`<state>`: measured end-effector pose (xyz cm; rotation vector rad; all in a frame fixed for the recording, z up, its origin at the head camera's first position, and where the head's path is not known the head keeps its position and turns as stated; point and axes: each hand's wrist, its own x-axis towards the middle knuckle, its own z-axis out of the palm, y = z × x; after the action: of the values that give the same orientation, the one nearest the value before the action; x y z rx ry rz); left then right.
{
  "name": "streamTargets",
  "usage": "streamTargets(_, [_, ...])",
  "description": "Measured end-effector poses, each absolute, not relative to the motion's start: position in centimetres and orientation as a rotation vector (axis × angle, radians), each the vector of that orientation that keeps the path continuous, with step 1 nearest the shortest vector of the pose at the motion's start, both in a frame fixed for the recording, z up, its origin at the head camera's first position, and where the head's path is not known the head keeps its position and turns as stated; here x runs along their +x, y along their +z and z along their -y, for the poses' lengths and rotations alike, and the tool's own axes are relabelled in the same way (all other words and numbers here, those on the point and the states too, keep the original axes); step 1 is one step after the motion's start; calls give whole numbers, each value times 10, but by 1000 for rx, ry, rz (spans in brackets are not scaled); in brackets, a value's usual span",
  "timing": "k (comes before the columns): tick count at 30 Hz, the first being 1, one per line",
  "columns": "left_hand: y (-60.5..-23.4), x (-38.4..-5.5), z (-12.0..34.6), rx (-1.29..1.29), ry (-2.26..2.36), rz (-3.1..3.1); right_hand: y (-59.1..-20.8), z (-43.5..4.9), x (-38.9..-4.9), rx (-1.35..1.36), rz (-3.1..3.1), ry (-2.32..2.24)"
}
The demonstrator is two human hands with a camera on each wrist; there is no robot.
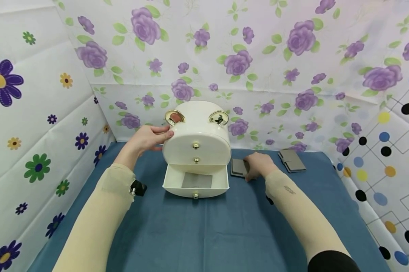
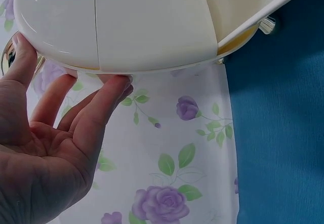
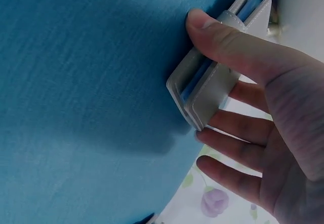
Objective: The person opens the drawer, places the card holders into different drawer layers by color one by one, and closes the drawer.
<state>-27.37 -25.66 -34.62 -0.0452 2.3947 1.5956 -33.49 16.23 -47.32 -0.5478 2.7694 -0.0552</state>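
Note:
A white rounded storage box (image 1: 197, 149) with gold ear-like rings stands at the back middle; its bottom drawer (image 1: 170, 179) is pulled out. In that drawer lies a flat grey rectangle (image 1: 196, 180). My left hand (image 1: 148, 139) rests its fingertips and thumb against the box's left side, as the left wrist view also shows, where the hand (image 2: 61, 127) has its palm off the box. Right of the box, my right hand (image 1: 260, 165) pinches a grey wallet (image 1: 238, 167). In the right wrist view the wallet (image 3: 215, 89) lies between thumb and fingers, slightly spread, near the cloth.
Another grey wallet (image 1: 292, 160) with a strap lies at the back right. The blue cloth (image 1: 204, 234) covers the table. A flowered white sheet (image 1: 258, 75) hangs right behind the box, with patterned sheets on both sides.

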Motion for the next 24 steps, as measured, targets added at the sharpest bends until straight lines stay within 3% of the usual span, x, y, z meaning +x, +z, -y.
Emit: streamTargets(24, [-352, -276, 258, -61, 1611, -2392, -494, -195, -313, -664, -2835, -227])
